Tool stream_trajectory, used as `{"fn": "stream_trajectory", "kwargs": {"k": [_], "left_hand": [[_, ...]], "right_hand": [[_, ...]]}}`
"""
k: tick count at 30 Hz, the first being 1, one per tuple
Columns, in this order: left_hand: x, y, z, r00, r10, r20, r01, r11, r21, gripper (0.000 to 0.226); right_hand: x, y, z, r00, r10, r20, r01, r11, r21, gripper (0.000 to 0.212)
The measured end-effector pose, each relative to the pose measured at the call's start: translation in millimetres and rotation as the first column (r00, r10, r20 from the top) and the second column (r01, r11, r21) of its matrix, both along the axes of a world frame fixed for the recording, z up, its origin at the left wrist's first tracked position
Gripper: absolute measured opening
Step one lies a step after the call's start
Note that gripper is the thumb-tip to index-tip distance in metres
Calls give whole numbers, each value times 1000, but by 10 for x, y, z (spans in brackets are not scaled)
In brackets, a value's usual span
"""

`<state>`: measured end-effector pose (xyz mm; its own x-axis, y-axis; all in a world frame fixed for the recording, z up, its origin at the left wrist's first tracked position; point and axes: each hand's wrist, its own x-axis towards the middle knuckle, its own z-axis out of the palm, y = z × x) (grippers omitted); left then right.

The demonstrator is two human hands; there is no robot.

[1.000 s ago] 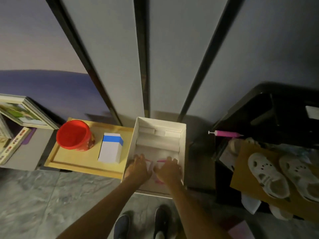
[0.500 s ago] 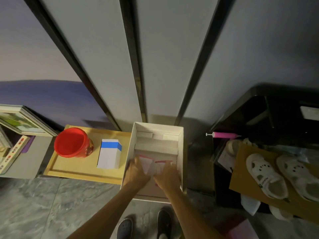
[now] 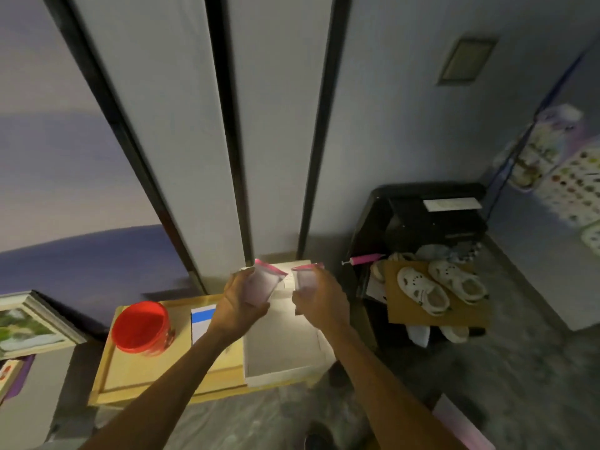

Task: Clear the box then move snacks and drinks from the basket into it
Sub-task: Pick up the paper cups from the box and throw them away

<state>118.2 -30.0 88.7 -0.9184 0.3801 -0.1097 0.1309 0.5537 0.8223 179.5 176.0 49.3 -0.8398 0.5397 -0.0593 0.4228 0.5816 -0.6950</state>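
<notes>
An open white box (image 3: 282,375) stands on the floor against the wall, its inside bare where I can see it. My left hand (image 3: 238,306) is raised above the box and grips a clear pouch with a pink top edge (image 3: 263,282). My right hand (image 3: 321,300) is raised beside it and grips a second clear pouch with a pink top (image 3: 305,276). Both pouches hang over the far half of the box. No basket is in view.
A yellow wooden tray (image 3: 130,381) left of the box carries a red bucket (image 3: 141,326) and a white carton with a blue band (image 3: 201,321). At right a black stand (image 3: 418,219) holds cardboard with white clogs (image 3: 441,289) and a pink syringe (image 3: 365,260). Framed pictures (image 3: 29,323) lean at far left.
Both hands have risen out of the box, each lifting a pink-topped pouch off its bottom. The camera has swung to the right and tilted up.
</notes>
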Motion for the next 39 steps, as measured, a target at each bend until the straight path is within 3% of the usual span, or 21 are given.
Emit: {"fn": "stream_trajectory", "kwargs": {"k": [7,10,12,14,19,23,26,32,37,39], "left_hand": [[184,-58,518,970,-199,-139,199,980,-14,77],[449,172,625,950,-269,-161,268,963,-27,81],[1023,632,642,888,-415,-198,413,909,-55,83],[1195,755,653,870,-450,-199,450,892,-50,82],[1486,1018,632,839,-514,-178,518,855,-26,86],[2334,1582,436,724,-675,-141,676,736,-48,88],[2991,1934,257,682,-722,-117,724,689,-29,88],[3966,2438,-349,570,-821,-11,821,570,-35,94],[4275,2797,-1168,550,-824,134,827,515,-225,126],[4339,2890,-1541,540,-818,198,831,482,-277,125]], "right_hand": [[527,52,457,998,-67,2,66,983,173,56],[1010,141,646,998,-58,37,49,975,216,42],[1794,440,650,981,-195,23,182,948,263,40],[2028,511,675,986,-165,-8,156,919,363,46],[2437,586,937,956,-292,-1,284,932,223,61],[3501,887,715,909,-415,37,406,902,146,58],[4212,1003,585,838,-544,44,544,839,18,58],[5134,1213,201,737,-670,91,675,737,-35,55],[5457,1327,-596,650,-748,133,758,651,-42,59],[5494,1348,-1017,643,-746,176,759,650,-17,63]]}}
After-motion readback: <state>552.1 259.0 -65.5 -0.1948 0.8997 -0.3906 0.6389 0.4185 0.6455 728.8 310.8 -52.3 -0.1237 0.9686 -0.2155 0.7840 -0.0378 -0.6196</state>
